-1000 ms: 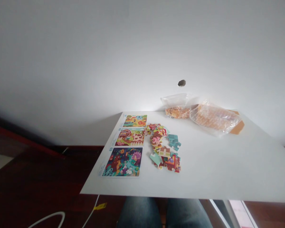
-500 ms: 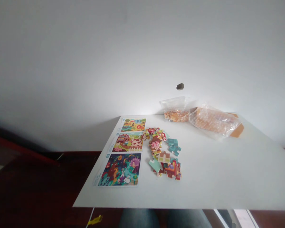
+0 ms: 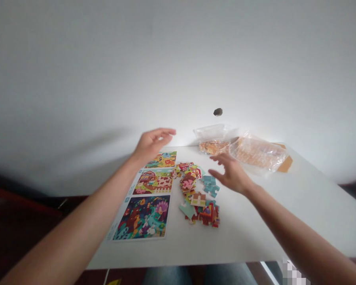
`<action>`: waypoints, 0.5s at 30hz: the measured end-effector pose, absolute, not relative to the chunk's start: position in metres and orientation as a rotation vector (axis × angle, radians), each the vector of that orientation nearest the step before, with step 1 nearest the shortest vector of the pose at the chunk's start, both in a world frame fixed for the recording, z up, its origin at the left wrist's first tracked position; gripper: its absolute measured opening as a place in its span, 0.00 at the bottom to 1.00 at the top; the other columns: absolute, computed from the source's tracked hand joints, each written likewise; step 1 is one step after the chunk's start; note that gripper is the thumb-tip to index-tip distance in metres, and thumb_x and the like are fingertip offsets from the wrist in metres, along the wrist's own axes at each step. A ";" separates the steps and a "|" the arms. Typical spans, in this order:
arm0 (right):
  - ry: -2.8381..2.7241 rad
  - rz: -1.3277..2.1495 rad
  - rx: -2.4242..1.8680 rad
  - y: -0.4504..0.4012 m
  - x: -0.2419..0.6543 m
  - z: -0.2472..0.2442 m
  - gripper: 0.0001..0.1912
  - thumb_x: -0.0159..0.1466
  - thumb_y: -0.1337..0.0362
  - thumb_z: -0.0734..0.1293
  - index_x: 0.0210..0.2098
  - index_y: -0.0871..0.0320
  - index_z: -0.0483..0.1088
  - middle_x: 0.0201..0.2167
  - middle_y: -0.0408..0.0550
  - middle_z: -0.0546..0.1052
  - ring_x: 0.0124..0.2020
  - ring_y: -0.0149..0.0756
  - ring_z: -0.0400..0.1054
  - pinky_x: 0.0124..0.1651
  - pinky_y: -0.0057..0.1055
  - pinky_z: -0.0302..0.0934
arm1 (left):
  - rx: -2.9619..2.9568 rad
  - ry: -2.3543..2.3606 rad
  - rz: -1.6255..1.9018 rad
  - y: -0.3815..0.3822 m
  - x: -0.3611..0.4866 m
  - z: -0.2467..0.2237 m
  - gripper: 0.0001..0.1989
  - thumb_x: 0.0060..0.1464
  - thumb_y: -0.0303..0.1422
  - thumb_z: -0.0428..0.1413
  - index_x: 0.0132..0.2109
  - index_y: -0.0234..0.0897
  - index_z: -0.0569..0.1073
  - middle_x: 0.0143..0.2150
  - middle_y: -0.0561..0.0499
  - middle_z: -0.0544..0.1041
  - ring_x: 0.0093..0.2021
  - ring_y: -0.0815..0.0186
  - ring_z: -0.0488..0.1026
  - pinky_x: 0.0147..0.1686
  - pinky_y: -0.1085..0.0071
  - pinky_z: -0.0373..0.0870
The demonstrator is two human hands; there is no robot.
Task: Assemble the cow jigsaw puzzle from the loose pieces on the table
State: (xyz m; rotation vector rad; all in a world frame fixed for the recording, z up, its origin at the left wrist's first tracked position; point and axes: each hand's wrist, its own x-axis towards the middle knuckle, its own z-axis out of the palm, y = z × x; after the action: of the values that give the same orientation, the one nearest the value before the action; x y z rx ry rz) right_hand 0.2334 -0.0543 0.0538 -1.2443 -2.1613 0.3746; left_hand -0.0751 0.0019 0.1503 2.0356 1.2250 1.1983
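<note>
My left hand (image 3: 154, 143) hovers over the far end of the picture sheet (image 3: 169, 215), its thumb and fingers apart and nothing between them. To the right, my right hand (image 3: 230, 172) is held above the table with thumb and fingers spread, also holding nothing. Loose jigsaw pieces (image 3: 198, 199) lie in a heap between the sheet and my right hand, several overlapping, in red, green, brown and teal. Teal pieces (image 3: 210, 185) sit just left of my right thumb. The sheet shows three printed pictures: a lion scene, a farm and a dark forest.
A clear bag of puzzle pieces (image 3: 213, 146) stands at the table's back edge. Right of it lies a larger clear bag (image 3: 258, 154) over orange-brown card (image 3: 285, 164). Behind the white table (image 3: 240, 241) rises a white wall (image 3: 178, 71) with a hole (image 3: 218, 112).
Both my hands have come into view from below and now reach over the table. The whole scene has shifted slightly left and down in view. The pieces lie as before.
</note>
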 end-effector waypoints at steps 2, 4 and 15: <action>-2.276 0.385 -1.395 -0.054 0.228 0.036 0.30 0.59 0.51 0.73 0.56 0.60 0.69 0.51 0.60 0.71 0.51 0.49 0.67 0.55 0.44 0.63 | 1.979 1.248 1.099 0.001 -0.064 0.101 0.18 0.58 0.41 0.58 0.50 0.34 0.77 0.50 0.44 0.78 0.51 0.56 0.74 0.50 0.61 0.72; -2.362 0.420 -1.540 -0.052 0.220 0.018 0.33 0.55 0.50 0.75 0.55 0.60 0.71 0.50 0.60 0.71 0.51 0.51 0.66 0.54 0.44 0.62 | 1.943 1.272 1.091 -0.002 -0.054 0.049 0.19 0.57 0.41 0.57 0.52 0.37 0.76 0.55 0.44 0.76 0.56 0.55 0.72 0.51 0.60 0.72; -1.998 0.631 -1.464 -0.031 0.225 -0.013 0.10 0.60 0.58 0.72 0.37 0.57 0.76 0.31 0.45 0.75 0.33 0.36 0.70 0.38 0.32 0.63 | 2.432 1.169 0.828 -0.025 -0.042 0.001 0.26 0.56 0.37 0.57 0.62 0.44 0.68 0.66 0.47 0.65 0.69 0.51 0.53 0.69 0.50 0.50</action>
State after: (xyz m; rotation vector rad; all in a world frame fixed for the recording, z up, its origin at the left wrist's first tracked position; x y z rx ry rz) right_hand 0.2248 -0.0312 -0.0132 -1.4642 -1.9976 0.6315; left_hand -0.0421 -0.0251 0.0006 2.4315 1.1690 0.8280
